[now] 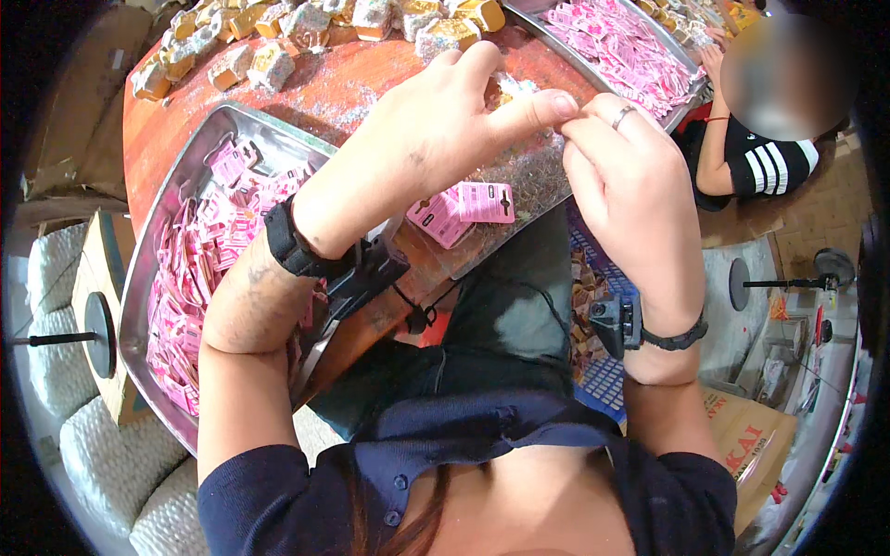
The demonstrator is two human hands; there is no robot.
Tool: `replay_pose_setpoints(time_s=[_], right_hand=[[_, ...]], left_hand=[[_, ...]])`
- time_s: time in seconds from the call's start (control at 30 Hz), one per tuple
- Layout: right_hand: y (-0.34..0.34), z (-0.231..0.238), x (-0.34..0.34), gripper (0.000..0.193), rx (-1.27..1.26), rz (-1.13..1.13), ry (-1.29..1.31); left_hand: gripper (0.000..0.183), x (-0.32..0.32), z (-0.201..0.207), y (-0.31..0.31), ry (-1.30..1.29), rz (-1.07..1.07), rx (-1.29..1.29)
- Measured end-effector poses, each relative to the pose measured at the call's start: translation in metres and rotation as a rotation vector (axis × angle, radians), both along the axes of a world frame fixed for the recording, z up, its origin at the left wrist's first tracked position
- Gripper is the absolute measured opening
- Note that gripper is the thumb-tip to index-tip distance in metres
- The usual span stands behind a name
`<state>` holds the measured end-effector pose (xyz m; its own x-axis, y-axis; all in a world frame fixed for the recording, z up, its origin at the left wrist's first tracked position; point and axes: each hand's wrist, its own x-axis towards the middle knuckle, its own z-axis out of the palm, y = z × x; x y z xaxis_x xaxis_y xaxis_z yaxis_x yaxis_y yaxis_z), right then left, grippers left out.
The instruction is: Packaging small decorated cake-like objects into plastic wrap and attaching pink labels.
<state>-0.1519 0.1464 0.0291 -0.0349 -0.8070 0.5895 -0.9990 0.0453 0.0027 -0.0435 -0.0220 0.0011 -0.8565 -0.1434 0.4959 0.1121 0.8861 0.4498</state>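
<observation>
My two hands meet over the table edge, fingertip to fingertip. The thumb of my left hand (436, 120) reaches to the fingers of my right hand (635, 181), which are bent and pressed together in a pinch. My left fingers curl away from view. Whatever lies between the fingertips is too small or hidden to name. Below my left hand, pink cards (487, 202) with hanging slots lie at the near table edge. Beside my left forearm, a metal tray (139, 306) holds a heap of small pink cards (185, 278).
Gold-coloured blocks (271, 67) crusted with glitter line the far side of the red-orange table (167, 120). Another metal tray (547, 37) of pink pieces stands at the far right. A person (774, 171) sits beyond it. A blue crate (603, 385) stands below right.
</observation>
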Motion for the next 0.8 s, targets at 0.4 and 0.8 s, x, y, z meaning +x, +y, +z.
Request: replay_pose_setpoints(time_s=[0.4, 0.8], right_hand=[[-0.002, -0.009, -0.008, 0.013, -0.056, 0.048, -0.089], [-0.001, -0.009, -0.005, 0.016, -0.091, 0.019, -0.127]], left_hand=[[0.046, -0.009, -0.023, -0.015, 0.087, -0.078, -0.178], [0.048, -0.007, -0.016, -0.014, 0.073, -0.093, -0.125]])
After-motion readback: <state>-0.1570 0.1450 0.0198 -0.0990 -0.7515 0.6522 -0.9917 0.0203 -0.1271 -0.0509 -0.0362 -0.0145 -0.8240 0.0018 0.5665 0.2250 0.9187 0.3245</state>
